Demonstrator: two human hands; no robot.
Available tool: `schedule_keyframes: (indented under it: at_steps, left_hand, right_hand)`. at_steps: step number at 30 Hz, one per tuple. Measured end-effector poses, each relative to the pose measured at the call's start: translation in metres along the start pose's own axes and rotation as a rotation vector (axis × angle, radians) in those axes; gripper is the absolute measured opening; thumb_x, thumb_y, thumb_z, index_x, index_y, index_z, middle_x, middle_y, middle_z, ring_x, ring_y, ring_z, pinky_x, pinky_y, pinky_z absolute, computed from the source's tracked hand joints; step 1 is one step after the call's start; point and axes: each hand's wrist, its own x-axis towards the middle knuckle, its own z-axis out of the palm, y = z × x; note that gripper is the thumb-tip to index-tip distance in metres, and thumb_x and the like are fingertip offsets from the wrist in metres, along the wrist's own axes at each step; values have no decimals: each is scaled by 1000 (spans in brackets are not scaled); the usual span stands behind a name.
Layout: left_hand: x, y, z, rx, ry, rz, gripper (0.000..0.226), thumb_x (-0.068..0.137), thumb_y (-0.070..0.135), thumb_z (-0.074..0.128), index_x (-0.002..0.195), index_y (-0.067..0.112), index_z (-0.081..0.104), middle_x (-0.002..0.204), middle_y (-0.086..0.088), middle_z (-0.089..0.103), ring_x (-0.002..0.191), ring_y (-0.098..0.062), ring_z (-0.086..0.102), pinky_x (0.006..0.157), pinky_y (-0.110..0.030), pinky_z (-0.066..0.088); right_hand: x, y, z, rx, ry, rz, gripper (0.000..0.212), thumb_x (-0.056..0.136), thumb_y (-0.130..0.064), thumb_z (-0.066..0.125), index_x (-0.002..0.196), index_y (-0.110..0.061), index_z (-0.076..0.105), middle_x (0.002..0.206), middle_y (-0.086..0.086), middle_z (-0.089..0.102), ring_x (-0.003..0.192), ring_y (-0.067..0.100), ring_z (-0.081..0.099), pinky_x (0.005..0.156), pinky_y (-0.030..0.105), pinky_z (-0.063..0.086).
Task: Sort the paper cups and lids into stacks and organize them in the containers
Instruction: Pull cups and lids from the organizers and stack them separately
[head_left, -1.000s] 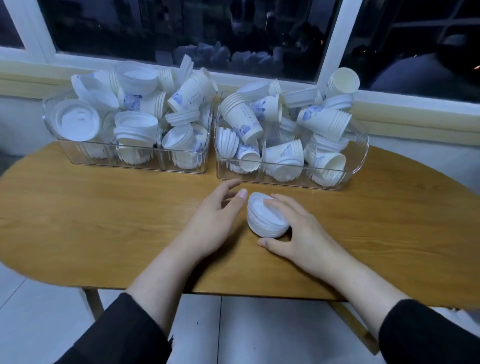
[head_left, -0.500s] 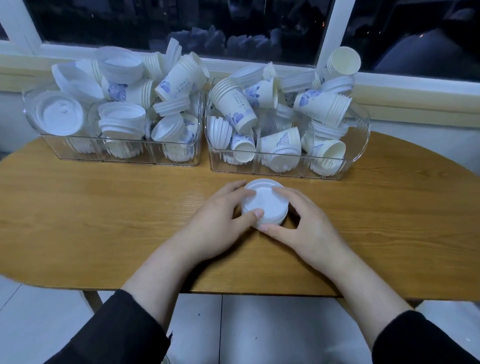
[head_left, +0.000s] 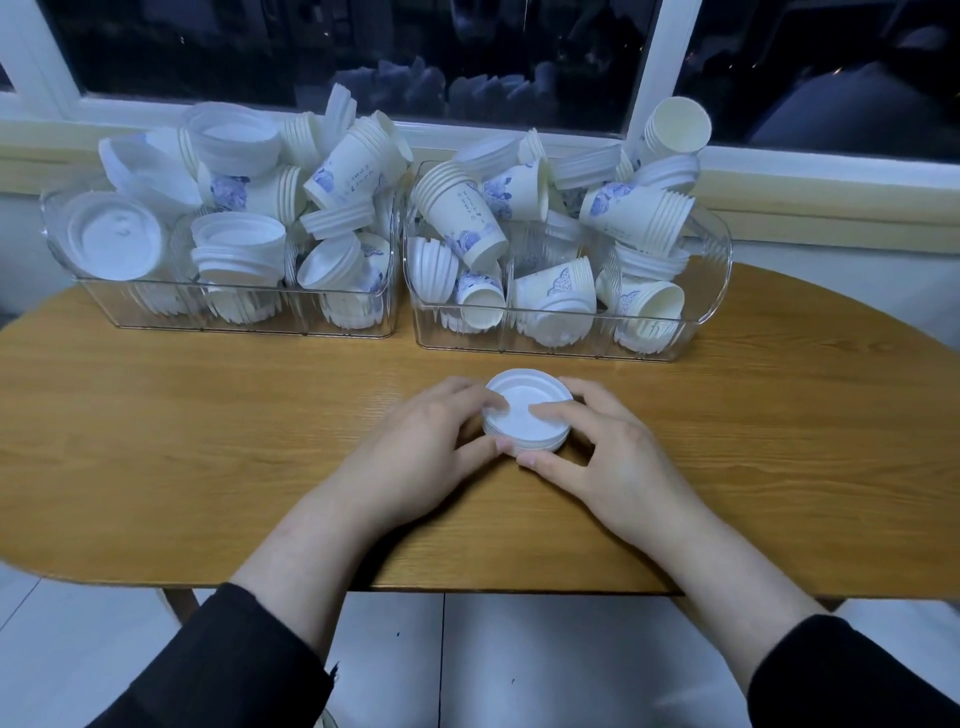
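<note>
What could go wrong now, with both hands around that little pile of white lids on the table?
The lid stack is loose, held only between the left hand and right hand; an uneven grip could fan it apart. Both clear containers are already heaped with cups, so adding lids may knock some onto the table.

Black long sleeves, bare hands
</note>
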Motion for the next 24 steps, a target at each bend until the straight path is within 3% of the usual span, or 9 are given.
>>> schedule_keyframes:
  at_steps: [2, 4, 9, 18, 21, 24]
  left_hand:
    - [4, 4, 2, -9, 16, -14, 36, 93, 44, 63, 128, 35, 57, 121, 18, 59, 114, -9, 56, 99, -33, 44]
    - [9, 11, 6, -11, -22, -21, 41, 94, 45, 62, 133, 37, 53, 123, 18, 62, 114, -8, 56, 98, -29, 43]
    - [35, 34, 28, 34, -87, 6, 57, 98, 43, 55, 150, 42, 31, 145, 11, 54, 134, -14, 50, 110, -42, 40]
    - [75, 57, 54, 121, -26, -72, 45, 98, 47, 52, 141, 33, 50, 130, 3, 63, 123, -25, 55, 101, -44, 47]
    - [80, 58, 53, 100, 1, -81, 43, 98, 46, 53, 139, 32, 53, 133, 3, 63, 125, -22, 56, 103, -35, 45]
    - [79, 56, 48, 73, 32, -83, 40, 98, 43, 55, 136, 31, 57, 131, 4, 65, 121, -19, 59, 97, -29, 43]
  right_hand:
    - [0, 6, -5, -2, 19, 15, 44, 78, -42, 80, 117, -24, 71, 128, -22, 49, 117, -4, 49, 100, 3, 29]
    - [-2, 15, -13, -16, 42, 42, 43, 77, -40, 80, 116, -24, 71, 127, -20, 51, 117, -2, 51, 103, 10, 34]
    - [-12, 51, -44, -43, 139, 165, 40, 76, -33, 83, 113, -21, 73, 127, -16, 53, 116, 3, 53, 102, 17, 37]
    - [-21, 109, -97, -125, 242, 401, 39, 81, -32, 79, 117, -19, 69, 126, -16, 47, 116, 6, 48, 97, 16, 31]
    - [-24, 115, -106, -138, 208, 418, 45, 81, -37, 79, 122, -22, 68, 141, -10, 47, 131, 13, 43, 105, 20, 28]
    - [-27, 112, -109, -167, 200, 404, 53, 80, -48, 76, 128, -30, 65, 156, -11, 33, 145, 12, 24, 116, 28, 19]
